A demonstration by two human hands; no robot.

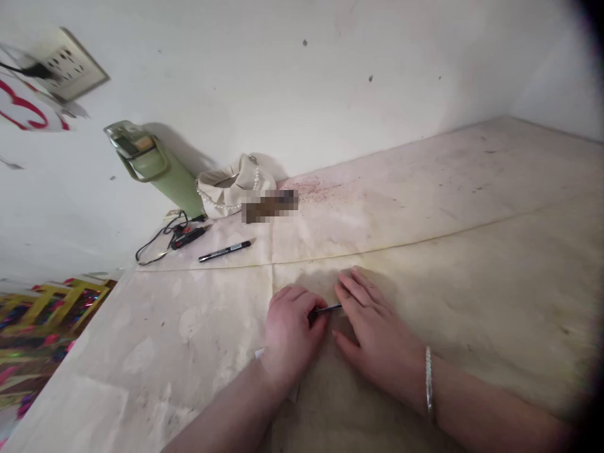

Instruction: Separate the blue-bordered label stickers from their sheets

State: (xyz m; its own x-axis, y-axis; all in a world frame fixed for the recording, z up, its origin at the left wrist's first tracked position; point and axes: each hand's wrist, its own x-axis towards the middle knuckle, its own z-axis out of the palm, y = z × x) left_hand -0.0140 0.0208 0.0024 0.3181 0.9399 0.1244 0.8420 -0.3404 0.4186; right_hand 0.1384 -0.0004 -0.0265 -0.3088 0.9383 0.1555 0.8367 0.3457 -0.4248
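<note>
My left hand (295, 327) is closed, its fingers curled round a slim, dark, shiny stick-like object (329, 308). Most of that object is hidden in the grip, so its exact kind does not show. Its free end points right and reaches the fingers of my right hand (370, 327); whether they touch it I cannot tell. The right hand lies low over the table, fingers stretched out and thumb apart, with a silvery bracelet (429, 382) on the wrist. Under my left wrist a small white piece (260, 353) peeks out, partly covered.
A stained, pale cloth (189, 352) covers the table. Towards the wall are a black pen (224, 251), a black corded tool (189, 238), a green bottle (167, 179), a cream bag with pearls (221, 189) and a blurred-out item (270, 206). A power outlet (70, 66) is on the wall.
</note>
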